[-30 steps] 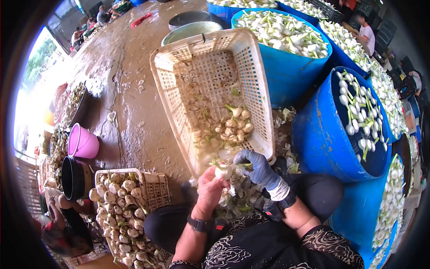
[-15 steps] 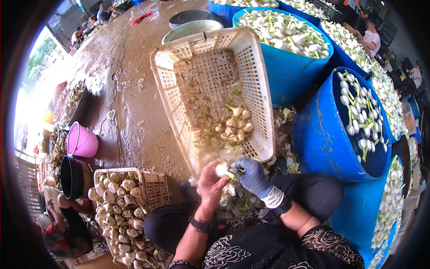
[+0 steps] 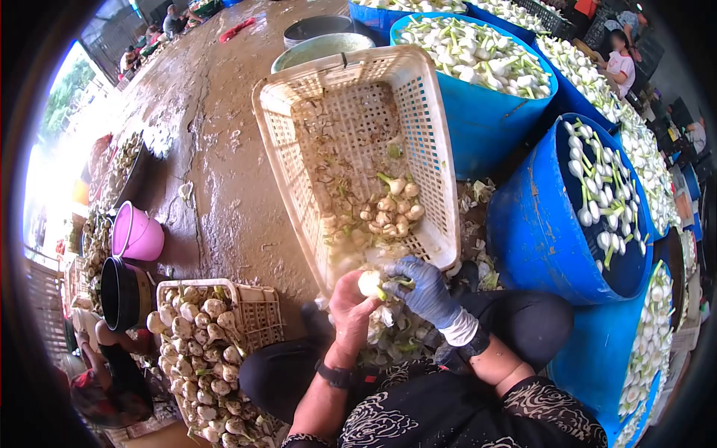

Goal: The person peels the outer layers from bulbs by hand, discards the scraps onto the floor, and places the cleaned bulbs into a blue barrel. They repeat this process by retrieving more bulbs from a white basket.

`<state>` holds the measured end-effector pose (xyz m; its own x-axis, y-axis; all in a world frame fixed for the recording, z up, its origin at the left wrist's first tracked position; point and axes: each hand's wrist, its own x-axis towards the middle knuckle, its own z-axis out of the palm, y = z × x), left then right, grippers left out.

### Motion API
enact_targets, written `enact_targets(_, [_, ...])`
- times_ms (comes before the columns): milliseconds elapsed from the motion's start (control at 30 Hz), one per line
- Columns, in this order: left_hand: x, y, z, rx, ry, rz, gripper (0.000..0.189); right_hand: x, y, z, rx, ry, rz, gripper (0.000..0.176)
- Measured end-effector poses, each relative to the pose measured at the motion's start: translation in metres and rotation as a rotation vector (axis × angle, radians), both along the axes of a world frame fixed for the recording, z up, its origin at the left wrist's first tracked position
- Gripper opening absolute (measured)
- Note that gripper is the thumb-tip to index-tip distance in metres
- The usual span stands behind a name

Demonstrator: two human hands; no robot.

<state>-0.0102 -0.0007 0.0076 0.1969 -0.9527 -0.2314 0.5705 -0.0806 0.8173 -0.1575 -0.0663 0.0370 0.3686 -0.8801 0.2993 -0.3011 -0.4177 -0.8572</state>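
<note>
My bare left hand (image 3: 354,306) is closed on a white garlic bulb (image 3: 370,284) with a short green stem, at the near rim of a cream plastic crate (image 3: 441,149). My right hand (image 3: 424,290), in a grey-blue glove, has its fingers pressed together beside the bulb, on a greenish-white strip of peel (image 3: 404,284). Inside the tilted crate lie several garlic bulbs (image 3: 388,213) and brown scraps. White and green peelings (image 3: 396,336) lie below my hands, between my legs.
Blue tubs (image 3: 523,216) of white bulbs stand to the right. At lower left is a crate of unpeeled garlic (image 3: 202,351), with a black bucket (image 3: 113,295) and pink bucket (image 3: 138,233) beyond. Round basins (image 3: 321,51) stand behind the crate. A person (image 3: 112,381) sits at lower left.
My right fingers have shifted slightly upward and right of the bulb, with a strip now showing between them. The bulb has turned a little in my left hand.
</note>
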Motion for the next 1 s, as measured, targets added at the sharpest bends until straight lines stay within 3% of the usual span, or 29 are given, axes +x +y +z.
enact_targets(67, [-0.004,-0.001,-0.013,-0.124,-0.077,0.086,0.051,0.005,0.008,-0.013,-0.038,-0.005,-0.026,0.020])
enact_targets(300, [-0.003,0.003,-0.025,-0.140,-0.251,0.117,0.053,0.008,0.008,-0.015,-0.182,0.054,-0.033,0.014])
enact_targets(667, [0.003,0.001,0.013,0.023,0.142,-0.101,0.055,-0.004,-0.012,-0.028,-0.162,0.139,-0.161,0.017])
enact_targets(800, [0.009,0.002,0.008,-0.089,0.235,-0.223,0.051,-0.007,-0.018,-0.036,-0.177,0.117,-0.250,0.020])
enact_targets(867, [0.008,0.003,0.006,-0.093,0.265,-0.174,0.051,-0.010,-0.016,-0.032,0.127,-0.062,-0.252,0.025])
enact_targets(900, [0.006,0.002,0.007,-0.093,0.265,-0.174,0.051,-0.013,-0.016,-0.029,0.127,-0.062,-0.252,0.025])
enact_targets(1000, [0.000,0.001,0.008,0.002,0.073,-0.070,0.055,-0.015,-0.015,-0.012,0.026,0.013,0.101,0.024])
